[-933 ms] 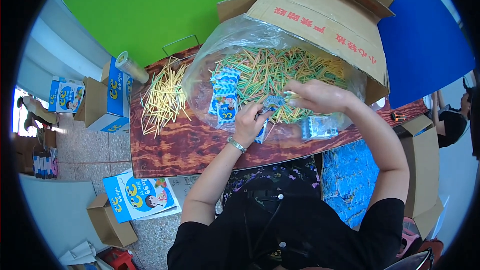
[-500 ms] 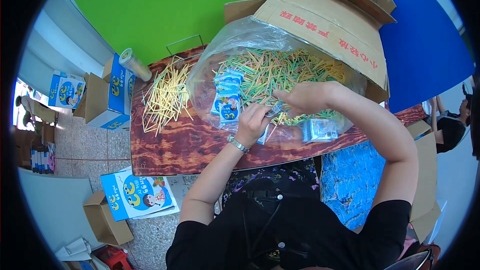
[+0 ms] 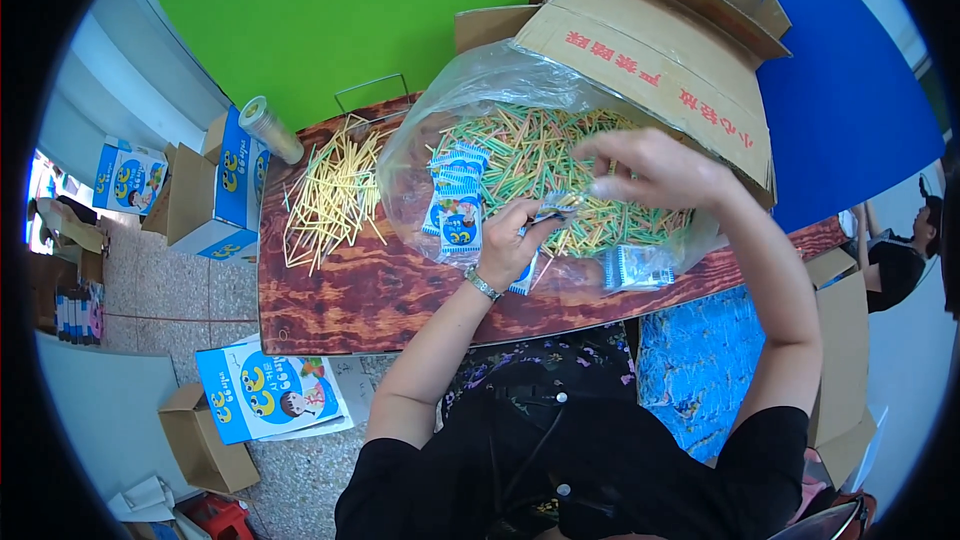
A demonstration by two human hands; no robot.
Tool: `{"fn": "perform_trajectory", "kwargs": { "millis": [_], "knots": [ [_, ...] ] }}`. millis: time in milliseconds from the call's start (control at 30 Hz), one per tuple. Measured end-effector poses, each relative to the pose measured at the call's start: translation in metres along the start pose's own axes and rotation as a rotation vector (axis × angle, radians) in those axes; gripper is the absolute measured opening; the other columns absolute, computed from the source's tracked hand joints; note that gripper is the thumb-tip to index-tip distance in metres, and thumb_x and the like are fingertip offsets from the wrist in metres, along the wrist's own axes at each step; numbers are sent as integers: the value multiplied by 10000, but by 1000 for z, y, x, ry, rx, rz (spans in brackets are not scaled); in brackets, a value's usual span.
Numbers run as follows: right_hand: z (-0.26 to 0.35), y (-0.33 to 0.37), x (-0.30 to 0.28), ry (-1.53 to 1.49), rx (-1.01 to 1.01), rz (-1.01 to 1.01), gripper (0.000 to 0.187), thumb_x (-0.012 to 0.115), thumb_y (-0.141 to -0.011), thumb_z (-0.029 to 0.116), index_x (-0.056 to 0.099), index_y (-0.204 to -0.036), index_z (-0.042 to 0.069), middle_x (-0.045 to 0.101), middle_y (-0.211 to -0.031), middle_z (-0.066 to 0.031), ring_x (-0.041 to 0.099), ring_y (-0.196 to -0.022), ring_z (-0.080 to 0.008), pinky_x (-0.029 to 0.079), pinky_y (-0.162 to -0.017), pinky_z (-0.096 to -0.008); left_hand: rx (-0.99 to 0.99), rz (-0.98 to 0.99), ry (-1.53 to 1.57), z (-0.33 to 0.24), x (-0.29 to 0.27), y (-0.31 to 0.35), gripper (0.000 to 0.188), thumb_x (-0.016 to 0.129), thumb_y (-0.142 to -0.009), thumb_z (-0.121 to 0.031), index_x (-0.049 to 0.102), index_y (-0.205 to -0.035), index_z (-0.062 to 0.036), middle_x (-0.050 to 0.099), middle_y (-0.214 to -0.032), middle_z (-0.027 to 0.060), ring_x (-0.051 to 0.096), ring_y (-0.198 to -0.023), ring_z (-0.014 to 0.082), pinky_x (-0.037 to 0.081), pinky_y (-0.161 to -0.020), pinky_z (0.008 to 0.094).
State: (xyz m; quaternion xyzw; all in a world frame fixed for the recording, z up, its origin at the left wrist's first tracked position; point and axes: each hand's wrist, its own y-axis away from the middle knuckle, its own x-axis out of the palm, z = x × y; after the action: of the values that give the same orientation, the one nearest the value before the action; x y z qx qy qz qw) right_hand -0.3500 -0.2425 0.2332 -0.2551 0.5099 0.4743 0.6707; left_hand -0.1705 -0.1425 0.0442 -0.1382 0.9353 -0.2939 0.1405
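My left hand (image 3: pixel 512 242), with a watch on its wrist, is closed on a small blue and silver packet (image 3: pixel 558 206) held over the near side of the stick heap. My right hand (image 3: pixel 660 166) hovers to the right of it above the pile, fingers apart, and nothing shows between them. Beneath both lies a heap of thin green, yellow and pink sticks (image 3: pixel 520 145) on a clear plastic bag (image 3: pixel 405 155). Several blue packets (image 3: pixel 460 220) are stacked left of my left hand. Below my right hand rests a clear and blue packet (image 3: pixel 640 267).
Loose pale yellow sticks (image 3: pixel 335 190) lie on the wood-patterned table (image 3: pixel 330 310). A large cardboard carton (image 3: pixel 660 60) stands behind the bag. Left of the table are a clear cylindrical tub (image 3: pixel 270 130) and a blue open box (image 3: pixel 225 190). Another person (image 3: pixel 895 255) is at far right.
My right hand has moved away from the packet, rightward and up, and its fingers have spread. My left hand still holds the packet, shifted slightly right.
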Motion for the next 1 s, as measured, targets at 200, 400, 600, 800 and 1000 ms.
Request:
{"fn": "perform_trajectory", "kwargs": {
  "millis": [200, 400, 600, 800, 1000],
  "knots": [
    [-3, -6, 73, -214, -106, -380, 343, 715, -792, 138, 595, -1098, 40, 649, -881, -151, 650, -770, -295, 522, -686, -374, -57, 75, -44, -13, -19, -3, 193, 744, -774, -87, 678, -941, -18, 669, -875, 114, 650, -753, 227, 497, -639, 311],
    [-2, -39, 132, -209, -136, -547, 277, 679, -817, 79, 606, -1084, 73, 668, -859, -133, 672, -742, -290, 522, -648, -373, 88, -109, -241, 12, -47, 20, 98, 659, -850, -64, 607, -829, 17, 573, -714, 81, 547, -617, 198, 415, -576, 305],
    [-27, -60, 182, 75, 94, -286, 323, 719, -790, 272, 623, -1046, 100, 651, -1040, -144, 651, -920, -310, 544, -720, -407, -450, -21, -326, 60, -103, 59, 241, 610, -910, -154, 561, -767, 34, 529, -651, 102, 482, -572, 176, 374, -540, 324],
    [-32, -68, 215, 183, 157, -338, 307, 740, -724, 252, 644, -943, 59, 631, -911, -110, 619, -937, -299, 547, -730, -405, -338, -85, -564, 98, -95, 64, 260, 621, -910, -206, 601, -826, 40, 580, -661, 94, 587, -620, 149, 451, -597, 321],
    [-39, -57, 212, 330, 43, -420, 201, 642, -701, 133, 656, -896, 88, 623, -825, -73, 616, -859, -250, 538, -665, -371, -483, -111, -625, 85, -86, 56, 311, 670, -855, -237, 603, -1040, 4, 619, -942, 173, 615, -829, 325, 474, -718, 421]
  ]
}}
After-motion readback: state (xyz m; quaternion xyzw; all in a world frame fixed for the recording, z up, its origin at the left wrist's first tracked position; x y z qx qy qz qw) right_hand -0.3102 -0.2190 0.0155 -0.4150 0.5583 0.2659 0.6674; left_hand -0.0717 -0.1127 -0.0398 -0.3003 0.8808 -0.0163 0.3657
